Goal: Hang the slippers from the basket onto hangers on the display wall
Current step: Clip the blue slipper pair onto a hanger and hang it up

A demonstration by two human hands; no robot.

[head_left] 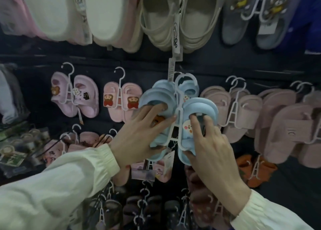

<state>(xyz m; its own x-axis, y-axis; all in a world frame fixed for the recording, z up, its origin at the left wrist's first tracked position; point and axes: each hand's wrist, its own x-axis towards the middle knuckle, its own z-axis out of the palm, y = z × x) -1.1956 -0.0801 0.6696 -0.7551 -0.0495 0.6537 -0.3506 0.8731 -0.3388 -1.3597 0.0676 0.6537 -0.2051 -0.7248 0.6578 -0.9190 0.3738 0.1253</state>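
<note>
Against the display wall (243,62), gripping the left blue slipper (156,97) with the left hand (139,139) at nine o'clock of the white hanger (179,108), the right blue slipper (203,106) with the right hand (213,146) at three o'clock.

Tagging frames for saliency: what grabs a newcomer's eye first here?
The light blue slippers on a white hanger at centre, gripped by the left hand and right hand. Above them hangs a large beige pair; pink pairs line the dark wall to the left.
</note>
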